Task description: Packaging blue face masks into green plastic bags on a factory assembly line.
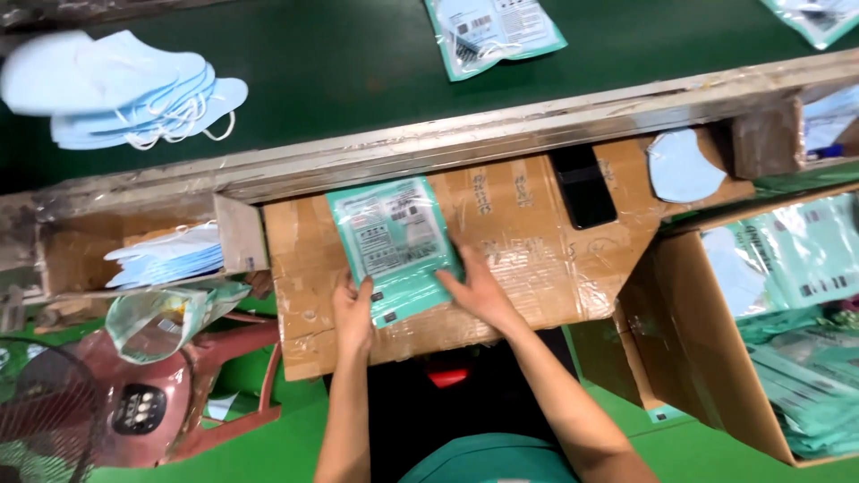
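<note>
Teal packet (396, 246) on cardboard worktop (537, 259)
</note>
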